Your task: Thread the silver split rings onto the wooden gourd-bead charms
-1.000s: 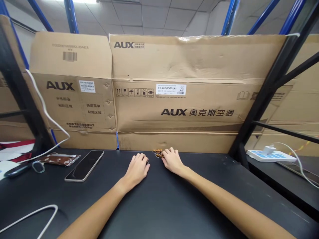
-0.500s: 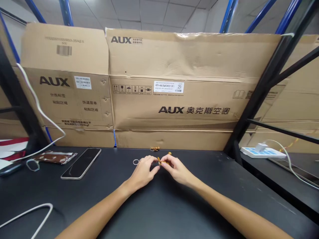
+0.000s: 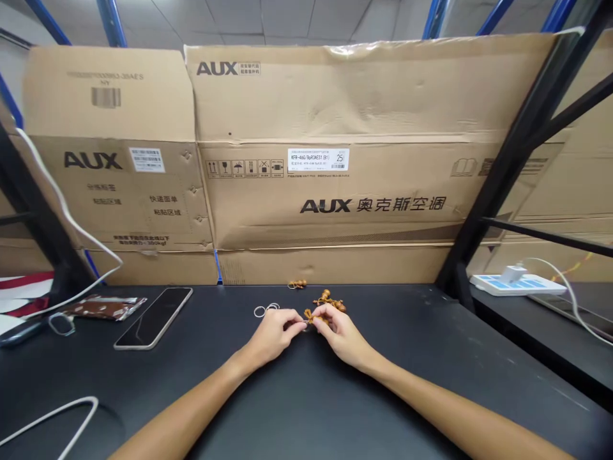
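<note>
My left hand (image 3: 276, 333) is closed in a pinch on what looks like a small metal ring, mostly hidden by the fingertips. Opposite it, my right hand (image 3: 343, 336) pinches an orange-brown cord (image 3: 309, 315), whose looped end sticks up between the two hands. The fingertips of both hands nearly meet, low over the black table. Loose metal rings (image 3: 260, 312) lie just behind my left hand. Beyond my right hand is a small heap of brown gourd-shaped beaded charms (image 3: 330, 301). Another beaded charm with a ring (image 3: 297, 284) rests farther back by the cardboard.
A phone (image 3: 153, 318) lies on the black table (image 3: 306, 409) to the left, beside a brown packet (image 3: 108, 306) and glasses (image 3: 62, 324). A white cable (image 3: 71, 406) curves at front left. Cardboard (image 3: 335, 255) walls the back. A power strip (image 3: 520, 285) sits beyond the right-hand post.
Both hands have come slightly nearer, and more of the rings and the charm heap shows behind them. The cord loop stands out more clearly between the fingers. The view has shifted a little.
</note>
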A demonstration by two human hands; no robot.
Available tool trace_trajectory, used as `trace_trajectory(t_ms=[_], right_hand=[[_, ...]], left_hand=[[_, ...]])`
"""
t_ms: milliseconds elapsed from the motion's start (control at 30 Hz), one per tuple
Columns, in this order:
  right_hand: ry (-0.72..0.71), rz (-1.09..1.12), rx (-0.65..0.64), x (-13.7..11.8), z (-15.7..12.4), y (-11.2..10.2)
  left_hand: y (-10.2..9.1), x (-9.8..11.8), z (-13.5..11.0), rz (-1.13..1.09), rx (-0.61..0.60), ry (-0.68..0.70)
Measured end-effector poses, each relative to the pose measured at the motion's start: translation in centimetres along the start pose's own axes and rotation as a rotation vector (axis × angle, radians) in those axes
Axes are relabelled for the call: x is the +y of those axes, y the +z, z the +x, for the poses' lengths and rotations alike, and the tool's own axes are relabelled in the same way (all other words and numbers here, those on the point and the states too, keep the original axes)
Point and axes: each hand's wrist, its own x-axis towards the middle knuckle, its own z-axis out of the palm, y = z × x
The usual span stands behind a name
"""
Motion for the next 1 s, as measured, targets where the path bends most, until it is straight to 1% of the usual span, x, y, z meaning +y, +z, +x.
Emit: trace_trajectory(t_ms=[100,267,367,467,567,767,1000], right_hand=[[-0.041,-0.088,0.016,-0.06,0.14,-0.29],[-0.130,-0.243,-0.048,-0.26,0.24,-0.55],[-0.147,-0.268,-0.057,-0.31,0.17,-0.45],[-0.141,-0.256,-0.036,-0.36,0.04,-0.39],[-0.156,-0.242,-0.026,-0.55,-0.07,-0.42],[-0.137,-0.178,-0.043,-0.85,-0.14,-0.52],[-0.043,-0.051,-0.095,-0.39,0.04,-0.58]], left_hand=[[-0.17,0.08,0.06,-0.068,-0.001,-0.054],[-0.10,-0.25,0.22,-0.388,-0.127,-0.165],[-0.12,-0.47,0.36,-0.447,-0.163,-0.201],[-0.17,-0.47,0.35,-0.356,-0.171,-0.203],[-0.11,-0.30,0.24,-0.240,-0.142,-0.182],[0.15,-0.12,0.08,-0.038,-0.002,-0.014],[0.35,0.02,-0.20,0.082,-0.016,0.085]])
